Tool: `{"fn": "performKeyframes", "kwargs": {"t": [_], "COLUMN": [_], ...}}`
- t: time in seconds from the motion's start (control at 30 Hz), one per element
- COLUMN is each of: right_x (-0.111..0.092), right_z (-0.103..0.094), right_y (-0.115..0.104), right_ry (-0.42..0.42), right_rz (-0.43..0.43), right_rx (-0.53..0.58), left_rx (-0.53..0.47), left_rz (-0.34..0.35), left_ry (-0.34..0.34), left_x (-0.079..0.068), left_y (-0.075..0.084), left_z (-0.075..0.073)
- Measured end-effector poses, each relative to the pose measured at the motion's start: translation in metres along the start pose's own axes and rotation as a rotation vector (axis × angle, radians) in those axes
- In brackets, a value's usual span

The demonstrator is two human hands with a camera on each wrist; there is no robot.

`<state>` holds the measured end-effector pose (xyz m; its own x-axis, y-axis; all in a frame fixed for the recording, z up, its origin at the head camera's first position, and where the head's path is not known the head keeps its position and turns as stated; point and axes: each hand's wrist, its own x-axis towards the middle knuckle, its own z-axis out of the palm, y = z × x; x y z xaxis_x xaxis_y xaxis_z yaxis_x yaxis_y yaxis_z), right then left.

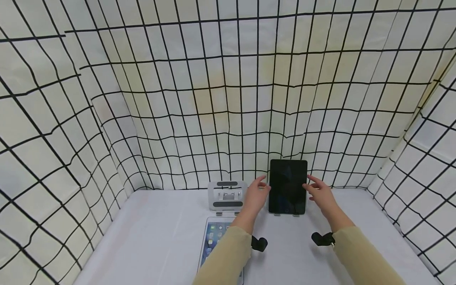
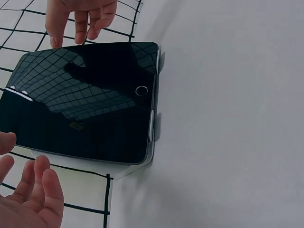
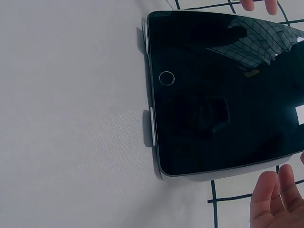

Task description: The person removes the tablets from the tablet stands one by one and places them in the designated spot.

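A: How many things on the desk?

B: 2 tablets, 2 stands, 2 hands. The dark tablet stands up on a stand w/ 2 little feet at its bottom edge. The lit tablet lies flat, under the left arm. The empty stand is just left of the left hand.

A: Where's the dark one vs. the hands?

B: Right between them. Left hand by its left edge, right hand by its right edge. Both hands are spread, fingers loose, holding nothing. Can't tell if any fingertip touches the edge.

A: Room to move?

B: Lots of bare white desk nearer than the hands & to the right. Checked cloth wall is close behind the tablet.

A: How does it look?

B: Black, shiny, screen off, upright. Round button near the bottom, thin silver rim.
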<state>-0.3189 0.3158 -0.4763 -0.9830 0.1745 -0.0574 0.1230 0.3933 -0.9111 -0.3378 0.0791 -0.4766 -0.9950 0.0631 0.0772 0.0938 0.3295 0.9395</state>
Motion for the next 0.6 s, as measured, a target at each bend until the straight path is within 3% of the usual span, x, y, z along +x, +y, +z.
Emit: {"fn": "performKeyframes", "kwargs": {"t": [0.6], "right_x": [0.0002], "right_z": [0.003], "right_y": [0.0011], "right_ry": [-0.023], "right_rz": [0.008], "right_rx": [-0.017], "left_rx": [0.05], "left_rz": [-0.008], "left_ry": [-0.059], "left_x": [0.004], "left_y": [0.0043], "left_z": [0.0068]}}
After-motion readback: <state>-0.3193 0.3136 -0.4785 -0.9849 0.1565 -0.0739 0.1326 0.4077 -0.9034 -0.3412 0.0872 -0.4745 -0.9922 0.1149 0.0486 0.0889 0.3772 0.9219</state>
